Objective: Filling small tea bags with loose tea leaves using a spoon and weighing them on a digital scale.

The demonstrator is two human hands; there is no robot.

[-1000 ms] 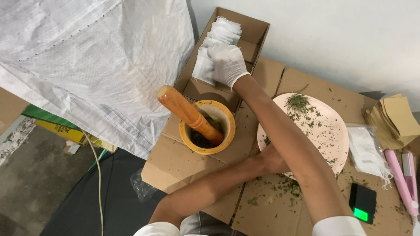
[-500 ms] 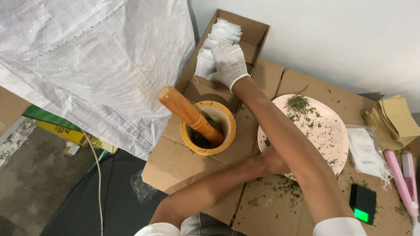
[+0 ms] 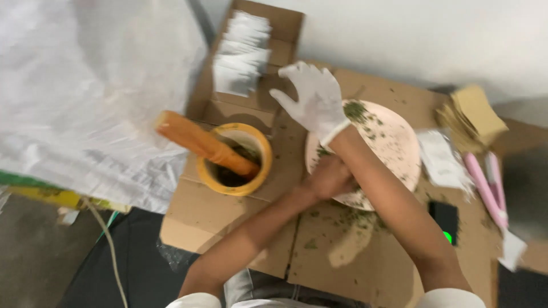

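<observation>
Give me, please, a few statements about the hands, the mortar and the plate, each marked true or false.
1. The right hand wears a white glove. True.
2. The pestle lies flat on the plate. False: it leans in the yellow mortar.
3. The left hand is bare and rests at the edge of the pink plate. True.
4. The right hand grips the pestle. False: it is open, above the cardboard, apart from the pestle.
5. The white sachets are stacked on the plate. False: they stand in the cardboard box.
</observation>
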